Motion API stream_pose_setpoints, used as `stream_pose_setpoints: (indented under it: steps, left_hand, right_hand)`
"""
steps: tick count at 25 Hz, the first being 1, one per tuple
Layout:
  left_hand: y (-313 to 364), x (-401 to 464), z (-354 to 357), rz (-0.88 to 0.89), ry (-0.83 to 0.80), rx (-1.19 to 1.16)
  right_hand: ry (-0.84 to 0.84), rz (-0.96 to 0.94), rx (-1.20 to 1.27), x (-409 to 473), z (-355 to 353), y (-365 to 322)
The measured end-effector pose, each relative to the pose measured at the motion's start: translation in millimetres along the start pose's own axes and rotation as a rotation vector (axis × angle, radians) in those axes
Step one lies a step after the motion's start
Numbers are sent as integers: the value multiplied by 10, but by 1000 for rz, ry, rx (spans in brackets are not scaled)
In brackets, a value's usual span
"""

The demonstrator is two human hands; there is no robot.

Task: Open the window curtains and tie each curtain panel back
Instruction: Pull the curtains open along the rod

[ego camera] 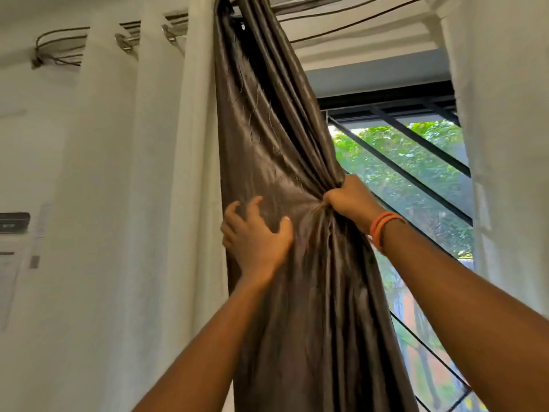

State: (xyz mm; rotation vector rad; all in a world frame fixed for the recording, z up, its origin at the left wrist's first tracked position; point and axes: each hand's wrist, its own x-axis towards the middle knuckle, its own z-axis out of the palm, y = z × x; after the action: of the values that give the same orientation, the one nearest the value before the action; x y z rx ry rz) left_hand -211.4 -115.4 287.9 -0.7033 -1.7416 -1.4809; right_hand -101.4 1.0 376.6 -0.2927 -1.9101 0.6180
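Note:
A shiny brown curtain panel (276,138) hangs from the rod (297,0) at the top and is gathered into folds at mid-height. My right hand (349,200), with orange bands on its wrist, grips the bunched right edge of the brown curtain. My left hand (257,233) lies on the curtain's left side with its fingers spread and bent against the fabric. A white curtain panel (124,173) hangs to the left, and another white panel (505,129) hangs at the right.
The window (416,179) with dark diagonal bars shows green foliage between the brown and right white panels. Metal eyelet rings (169,34) sit on the rod at upper left. A dark device (13,223) is mounted on the left wall.

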Motion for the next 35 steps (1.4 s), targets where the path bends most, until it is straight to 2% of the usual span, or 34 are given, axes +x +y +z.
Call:
stream_pose_setpoints:
  steps: [1,3,5,7,9,10,11,12,13,14,16,17,19,22,23,25,27,30,35]
  left_hand:
    - [-92,81,-70,-191,-43,-35]
    - [-228,191,-70,-443,-294,-307]
    - [-198,166,8,-489,-548,-590]
    - [-26,148,99,-421,-661,-743]
    - [259,92,148,-334,-670,-780]
    - [402,54,153,-284,-650,-766]
    - [548,5,149,-212,-595,-727]
    - [641,-42,167,-114,-508,-646]
    - [730,-106,159,0,-414,-540]
    - [776,-165,161,112,-335,-430]
    - [750,-209,210,223,-248,-321]
    - [709,-204,246,237,-229,-311]
    - [635,-179,326,233,-258,-368]
    - [638,-175,383,119,-501,-588]
    - [683,-195,407,54,-559,-667]
    - [795,-245,469,-2,-553,-692]
    - [1011,-360,599,36,-583,-662]
    - [1508,-681,957,69,-782,-723]
    - [2550,-1413,1529,218,-866,-838]
  right_hand:
    - [-10,46,176,-16,-100,27]
    - [-86,164,425,-61,-307,52]
    - [-182,279,485,-74,-444,84]
    - [-240,303,550,-61,-438,123]
    - [-148,239,410,-30,-297,178]
    - [-71,150,204,1,-207,229]
    - [19,81,-12,-10,-137,262]
    - [87,43,-99,-41,-80,286]
    - [59,41,-29,-81,-50,279]
    - [-40,56,185,-126,-18,248]
    - [-324,60,541,-226,40,200]
    - [-397,28,594,-261,45,182]
    - [-313,-5,514,-296,49,181]
    - [43,46,139,-178,-87,243]
    - [116,59,22,-142,-215,267]
    - [174,58,-135,-81,-520,304]
    - [224,63,-252,-39,-957,385]
    - [311,104,-308,-32,-1638,617]
    - [433,153,-355,-326,-2535,1126]
